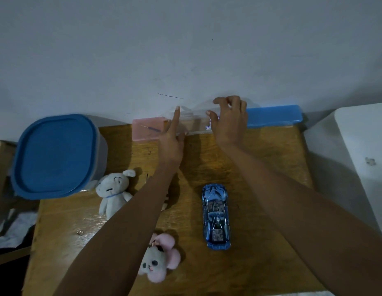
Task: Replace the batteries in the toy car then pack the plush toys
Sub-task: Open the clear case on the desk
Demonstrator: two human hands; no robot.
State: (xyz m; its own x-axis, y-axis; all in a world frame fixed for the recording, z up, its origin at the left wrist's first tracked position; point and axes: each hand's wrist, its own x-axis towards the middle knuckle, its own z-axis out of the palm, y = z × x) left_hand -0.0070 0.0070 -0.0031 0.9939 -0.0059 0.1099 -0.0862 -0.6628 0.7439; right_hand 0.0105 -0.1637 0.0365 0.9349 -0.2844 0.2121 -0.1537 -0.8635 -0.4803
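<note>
1. Our left hand (pixel 172 133) reaches to the far edge of the wooden table (pixel 260 159), forefinger straight and pointing up against a clear plastic box (pixel 194 119) that sits by the wall; the thumb touches the box's near edge, and the other fingers are hidden from us.

2. Our right hand (pixel 228 118) rests over the right end of the same clear box, fingers bent and spread across its top and thumb on its front face; we cannot tell how firmly it grips.

3. The clear box lies between a pink box (pixel 147 129) on its left and a blue box (pixel 273 116) on its right, all three in a row along the white wall (pixel 185 50).

4. The blue toy car (pixel 216 216) stands on its wheels on the table, near us, between our forearms and touched by neither.

5. A white plush toy (pixel 114 191) lies just left of our left forearm; a pink and grey plush toy (pixel 161 258) lies at the near edge, partly under that arm.

6. A container with a blue lid (pixel 55 154) sits at the table's left corner, lid on.
</note>
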